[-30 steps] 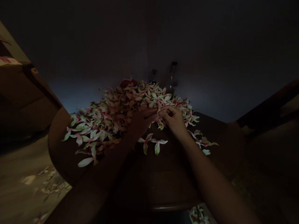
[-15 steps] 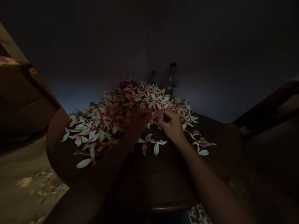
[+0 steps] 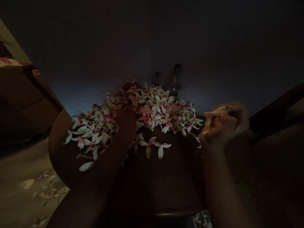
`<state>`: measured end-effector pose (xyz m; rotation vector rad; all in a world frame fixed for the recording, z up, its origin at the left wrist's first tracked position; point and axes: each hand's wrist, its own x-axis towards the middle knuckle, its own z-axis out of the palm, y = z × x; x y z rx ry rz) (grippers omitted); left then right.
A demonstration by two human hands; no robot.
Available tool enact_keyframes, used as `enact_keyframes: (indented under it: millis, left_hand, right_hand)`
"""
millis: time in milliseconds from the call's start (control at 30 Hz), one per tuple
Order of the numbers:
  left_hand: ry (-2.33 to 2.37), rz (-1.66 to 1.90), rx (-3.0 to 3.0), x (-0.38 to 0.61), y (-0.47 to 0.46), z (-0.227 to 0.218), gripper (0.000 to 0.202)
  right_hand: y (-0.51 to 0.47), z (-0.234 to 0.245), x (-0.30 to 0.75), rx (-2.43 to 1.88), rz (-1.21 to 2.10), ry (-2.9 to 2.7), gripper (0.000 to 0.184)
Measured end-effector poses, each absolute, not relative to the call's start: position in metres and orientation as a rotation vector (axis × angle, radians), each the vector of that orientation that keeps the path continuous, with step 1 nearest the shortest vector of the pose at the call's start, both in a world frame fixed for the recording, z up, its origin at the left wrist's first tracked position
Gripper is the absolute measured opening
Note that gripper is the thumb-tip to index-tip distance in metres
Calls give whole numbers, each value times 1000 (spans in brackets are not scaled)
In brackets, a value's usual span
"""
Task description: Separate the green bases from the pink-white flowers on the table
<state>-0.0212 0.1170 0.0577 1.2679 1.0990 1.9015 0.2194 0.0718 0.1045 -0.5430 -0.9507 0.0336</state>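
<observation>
A large heap of pale pink, white and green artificial-looking flower petals (image 3: 163,107) covers the back of a dark round table (image 3: 161,186). My left hand (image 3: 127,122) reaches into the heap left of centre, dim in shadow; its fingertips are hard to make out among the petals. Out past the heap's right side, my right hand (image 3: 225,123) is raised and closed around a petal piece (image 3: 215,114) with pink and yellow-green parts showing between the fingers. Separate three-lobed pieces (image 3: 161,148) lie in front of the heap, between my forearms.
Behind the heap stand a clear bottle (image 3: 175,82) and a smaller dark object against the wall. A brown cardboard box (image 3: 26,95) is at the left. More petals are scattered on the floor (image 3: 19,161) and below the table's front edge.
My hands were together at the front of the heap. The right hand has swung out to the right with a petal piece; the left has shifted left into the heap.
</observation>
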Motion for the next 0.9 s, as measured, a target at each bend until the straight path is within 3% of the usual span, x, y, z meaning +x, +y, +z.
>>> enact_keyframes:
  millis: [200, 300, 500, 700, 900]
  left_hand:
    - [1137, 1841, 1133, -9, 110, 65, 14]
    - [1206, 1793, 1246, -7, 103, 70, 18]
    - [1223, 1676, 1725, 9, 91, 72, 24]
    - [1125, 1502, 1942, 14, 91, 69, 24]
    - [1112, 1434, 1909, 11, 90, 70, 24]
  right_hand:
    - [71, 113, 248, -560, -423, -1010, 21]
    - [63, 115, 235, -495, -501, -1006, 24]
    - [55, 99, 191, -829, -58, -1611, 9]
    - [73, 76, 169, -926, 393, -1736, 21]
    - [87, 68, 177, -875, 638, -1627, 26]
